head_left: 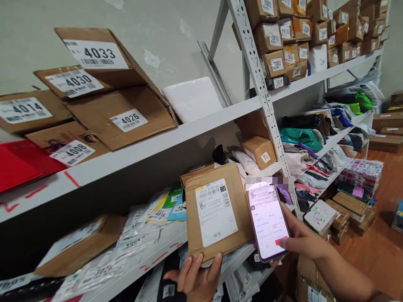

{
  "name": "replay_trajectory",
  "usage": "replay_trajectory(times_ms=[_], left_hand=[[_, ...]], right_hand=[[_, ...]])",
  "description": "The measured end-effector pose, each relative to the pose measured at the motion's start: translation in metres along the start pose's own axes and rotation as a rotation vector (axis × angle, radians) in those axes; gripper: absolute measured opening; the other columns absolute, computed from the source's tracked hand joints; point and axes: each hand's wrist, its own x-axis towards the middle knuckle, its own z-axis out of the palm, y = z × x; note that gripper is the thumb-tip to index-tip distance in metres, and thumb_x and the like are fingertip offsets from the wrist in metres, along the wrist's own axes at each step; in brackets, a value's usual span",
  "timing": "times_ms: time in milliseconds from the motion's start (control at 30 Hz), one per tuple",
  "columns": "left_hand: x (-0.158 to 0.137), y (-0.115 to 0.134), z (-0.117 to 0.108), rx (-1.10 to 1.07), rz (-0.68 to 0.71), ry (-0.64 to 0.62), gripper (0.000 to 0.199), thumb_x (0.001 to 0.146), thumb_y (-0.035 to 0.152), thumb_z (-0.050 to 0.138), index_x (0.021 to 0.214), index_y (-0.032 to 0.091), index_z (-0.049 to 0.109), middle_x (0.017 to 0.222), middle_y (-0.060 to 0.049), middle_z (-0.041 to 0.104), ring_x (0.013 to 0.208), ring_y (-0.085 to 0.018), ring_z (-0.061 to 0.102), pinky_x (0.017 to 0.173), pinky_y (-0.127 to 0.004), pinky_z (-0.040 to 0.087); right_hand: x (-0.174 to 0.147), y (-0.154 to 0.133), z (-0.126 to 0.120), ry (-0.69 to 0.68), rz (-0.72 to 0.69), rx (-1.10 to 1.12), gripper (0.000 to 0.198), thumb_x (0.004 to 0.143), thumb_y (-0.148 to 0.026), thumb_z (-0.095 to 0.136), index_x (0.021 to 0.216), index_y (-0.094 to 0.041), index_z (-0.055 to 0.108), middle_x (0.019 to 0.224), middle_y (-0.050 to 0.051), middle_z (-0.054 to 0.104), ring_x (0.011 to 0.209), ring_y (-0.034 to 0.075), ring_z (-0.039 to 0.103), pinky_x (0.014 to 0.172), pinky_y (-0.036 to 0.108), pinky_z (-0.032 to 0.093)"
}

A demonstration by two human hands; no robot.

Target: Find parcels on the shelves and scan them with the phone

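My left hand (pixel 200 272) grips the lower edge of a flat brown cardboard parcel (pixel 245 201), its fingertips showing on the front face. A white shipping label (pixel 217 213) covers much of that face, which is turned toward me. Just right of the parcel, my right hand (pixel 299 235) is wrapped round a smartphone (pixel 267 222). The thumb rests on the lower part of the lit screen, at a red button. Above it the screen shows a label picture and lines of text too small to read.
White metal shelving (pixel 189 128) runs along the wall. Its upper shelf bears boxes labelled 4033, 4030 and 4026 (pixel 126 113); bagged parcels (pixel 103 260) lie below. Small boxes (pixel 273 40) are stacked at the upper right. More cartons (pixel 349 209) stand on the wooden floor (pixel 371 256).
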Motion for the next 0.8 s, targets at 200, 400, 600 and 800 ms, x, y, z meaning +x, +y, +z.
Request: replay_trajectory(times_ms=[200, 400, 600, 800], left_hand=[[0.007, 0.011, -0.004, -0.021, -0.009, -0.009, 0.101, 0.067, -0.007, 0.075, 0.146, 0.044, 0.039, 0.097, -0.002, 0.043, 0.124, -0.020, 0.043, 0.122, -0.049, 0.022], [0.011, 0.018, -0.010, -0.046, -0.027, -0.019, 0.091, 0.070, -0.005, 0.074, 0.138, 0.047, 0.045, 0.105, -0.001, 0.044, 0.129, -0.018, 0.041, 0.125, -0.049, 0.013], [0.006, 0.016, -0.013, -0.033, -0.027, -0.024, 0.092, 0.062, -0.002, 0.080, 0.133, 0.048, 0.049, 0.119, -0.001, 0.048, 0.126, -0.020, 0.045, 0.123, -0.050, 0.020], [0.014, 0.015, -0.011, -0.006, 0.015, -0.012, 0.083, 0.064, -0.001, 0.078, 0.127, 0.045, 0.053, 0.104, -0.002, 0.044, 0.114, -0.021, 0.049, 0.122, -0.054, 0.017]], right_hand=[[-0.010, -0.004, -0.006, 0.024, 0.062, 0.025, 0.107, 0.082, -0.035, 0.078, 0.156, -0.037, 0.000, 0.134, 0.011, 0.057, 0.094, 0.026, 0.068, 0.067, 0.036, 0.059], [-0.022, -0.002, -0.012, 0.085, 0.061, 0.056, 0.113, 0.085, -0.031, 0.077, 0.154, -0.041, -0.011, 0.130, 0.009, 0.060, 0.091, 0.024, 0.068, 0.067, 0.034, 0.060], [-0.029, -0.005, -0.013, 0.123, 0.074, 0.023, 0.115, 0.084, -0.032, 0.078, 0.155, -0.037, -0.012, 0.131, 0.011, 0.061, 0.095, 0.025, 0.068, 0.065, 0.031, 0.060], [-0.035, -0.010, -0.015, 0.110, 0.006, -0.017, 0.110, 0.086, -0.032, 0.076, 0.155, -0.040, -0.009, 0.132, 0.010, 0.060, 0.092, 0.026, 0.068, 0.067, 0.037, 0.062]])
